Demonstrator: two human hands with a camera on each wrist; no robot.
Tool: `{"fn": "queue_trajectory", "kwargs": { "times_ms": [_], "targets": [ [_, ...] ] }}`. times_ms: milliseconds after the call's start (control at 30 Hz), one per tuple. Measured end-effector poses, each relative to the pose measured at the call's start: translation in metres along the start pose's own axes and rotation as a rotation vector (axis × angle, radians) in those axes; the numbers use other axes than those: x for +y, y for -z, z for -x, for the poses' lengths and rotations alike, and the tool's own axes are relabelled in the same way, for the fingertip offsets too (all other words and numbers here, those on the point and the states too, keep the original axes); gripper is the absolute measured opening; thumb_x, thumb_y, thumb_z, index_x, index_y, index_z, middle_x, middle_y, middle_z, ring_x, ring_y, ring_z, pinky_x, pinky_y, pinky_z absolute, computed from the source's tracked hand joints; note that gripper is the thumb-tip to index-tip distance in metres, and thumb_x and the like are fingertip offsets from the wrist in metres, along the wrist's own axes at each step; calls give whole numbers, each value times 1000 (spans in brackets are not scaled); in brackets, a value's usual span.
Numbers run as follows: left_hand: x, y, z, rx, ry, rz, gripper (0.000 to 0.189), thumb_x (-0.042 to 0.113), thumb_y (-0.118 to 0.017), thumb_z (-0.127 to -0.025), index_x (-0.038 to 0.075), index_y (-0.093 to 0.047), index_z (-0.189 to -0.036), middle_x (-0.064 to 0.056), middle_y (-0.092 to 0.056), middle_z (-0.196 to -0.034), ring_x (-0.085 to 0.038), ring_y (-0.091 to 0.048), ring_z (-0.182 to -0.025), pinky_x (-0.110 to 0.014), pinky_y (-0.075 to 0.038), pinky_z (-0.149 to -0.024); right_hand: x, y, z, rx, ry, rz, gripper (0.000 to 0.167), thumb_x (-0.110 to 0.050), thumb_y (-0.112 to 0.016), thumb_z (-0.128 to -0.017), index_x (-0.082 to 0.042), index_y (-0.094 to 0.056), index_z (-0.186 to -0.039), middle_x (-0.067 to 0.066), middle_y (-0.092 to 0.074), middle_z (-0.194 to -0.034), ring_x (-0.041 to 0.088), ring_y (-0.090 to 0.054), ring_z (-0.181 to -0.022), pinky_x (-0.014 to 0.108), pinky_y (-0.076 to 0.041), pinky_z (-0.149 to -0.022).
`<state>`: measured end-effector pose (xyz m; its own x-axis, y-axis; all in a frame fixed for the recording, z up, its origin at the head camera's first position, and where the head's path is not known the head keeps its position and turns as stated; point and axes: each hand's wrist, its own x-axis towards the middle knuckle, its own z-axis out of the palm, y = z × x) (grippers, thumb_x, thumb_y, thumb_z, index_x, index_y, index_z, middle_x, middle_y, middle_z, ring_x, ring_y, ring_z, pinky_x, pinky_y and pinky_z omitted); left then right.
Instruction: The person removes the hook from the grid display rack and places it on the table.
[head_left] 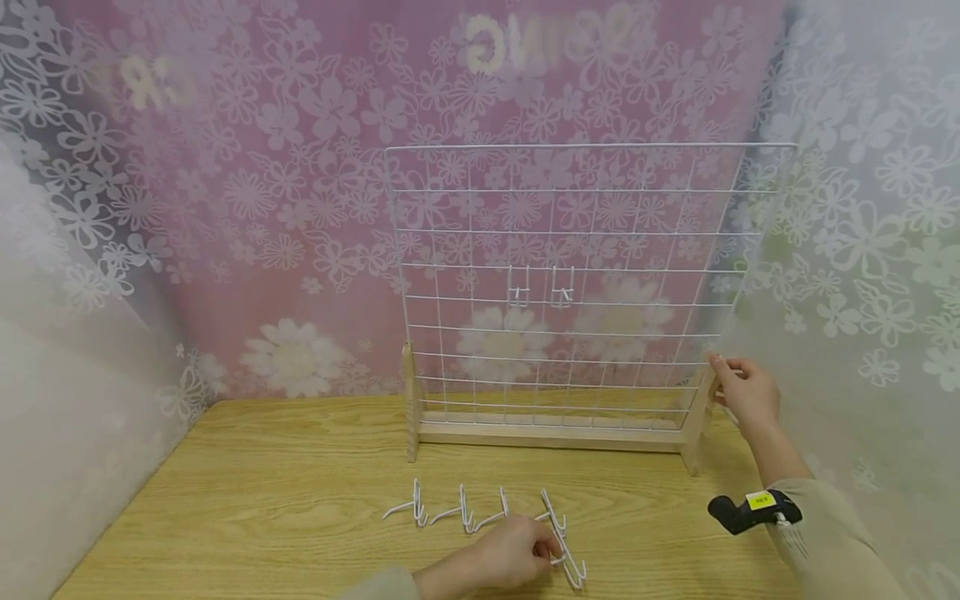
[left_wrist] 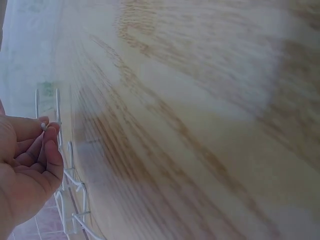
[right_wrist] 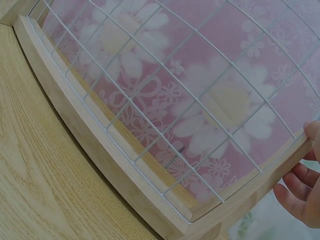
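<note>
My left hand [head_left: 513, 552] is low over the table, pinching the prong of a white wire hook [head_left: 572, 568] between thumb and fingertips. The prong's pale tip [left_wrist: 44, 127] pokes out between them in the left wrist view. Several similar hooks [head_left: 462, 508] lie in a row beside that hand, one partly hidden behind it. With my right hand [head_left: 750, 398] I grip the right wooden post [head_left: 697, 429] of an upright stand, thumb on its front edge. The stand carries a white wire grid panel [head_left: 637, 271]. Two hooks [head_left: 562, 292] hang near the panel's middle.
The stand rests on a wood-grain table [head_left: 285, 492], joined along the bottom by a wooden crossbar [head_left: 547, 436]. Flowered curtains [head_left: 300, 208] enclose the back and both sides. A black strap device [head_left: 753, 510] sits on my right wrist.
</note>
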<state>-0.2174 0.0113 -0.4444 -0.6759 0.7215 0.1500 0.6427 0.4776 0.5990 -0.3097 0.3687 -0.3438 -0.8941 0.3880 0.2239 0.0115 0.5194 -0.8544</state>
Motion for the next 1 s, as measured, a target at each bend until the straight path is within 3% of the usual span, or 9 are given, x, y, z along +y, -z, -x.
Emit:
{"fn": "queue_trajectory", "kwargs": {
  "times_ms": [133,200,367,600,867,1000],
  "targets": [
    [-2,0,-2,-17,14,84,14,-6,-67,-76,4,-70,-86,11,-57,-66,6,-45,-58,-11,-42,-55,2,1,-2,-2,6,-8,70,-53,-41,-92,8,-45,-125,26,-50,-114,11,-54,-80,27,-54,-68],
    [-4,0,-2,-26,29,131,14,-7,-66,-76,2,-69,-85,10,-57,-66,5,-44,-57,-12,-42,-55,2,1,-2,-5,5,-13,70,-53,-41,-92,9,-45,-125,27,-50,-115,19,-55,-86,28,-54,-69],
    [-6,-4,-2,-36,37,135,13,-7,-67,-76,4,-69,-83,10,-58,-66,6,-45,-58,-12,-42,-55,1,0,-1,-8,1,-6,69,-50,-39,-94,10,-43,-127,30,-47,-119,32,-53,-96,26,-53,-68],
    [-6,-8,-4,-12,10,54,14,-5,-68,-75,7,-70,-81,13,-55,-64,7,-45,-59,-10,-41,-54,1,-1,-1,2,-1,-4,68,-50,-41,-94,10,-44,-125,28,-49,-117,21,-55,-87,24,-53,-66],
    [-10,-10,-4,-14,16,73,12,-3,-70,-75,8,-70,-81,13,-56,-65,7,-46,-59,-10,-41,-55,1,-1,-2,5,-10,-8,68,-50,-40,-94,9,-44,-126,29,-48,-118,26,-54,-91,22,-53,-65],
    [-11,-11,-3,-31,48,126,12,-3,-70,-75,7,-69,-81,13,-54,-63,6,-45,-57,-12,-41,-54,2,-1,-2,9,-6,-3,68,-51,-40,-93,9,-44,-126,28,-49,-117,20,-54,-86,24,-53,-67]
  ]
}}
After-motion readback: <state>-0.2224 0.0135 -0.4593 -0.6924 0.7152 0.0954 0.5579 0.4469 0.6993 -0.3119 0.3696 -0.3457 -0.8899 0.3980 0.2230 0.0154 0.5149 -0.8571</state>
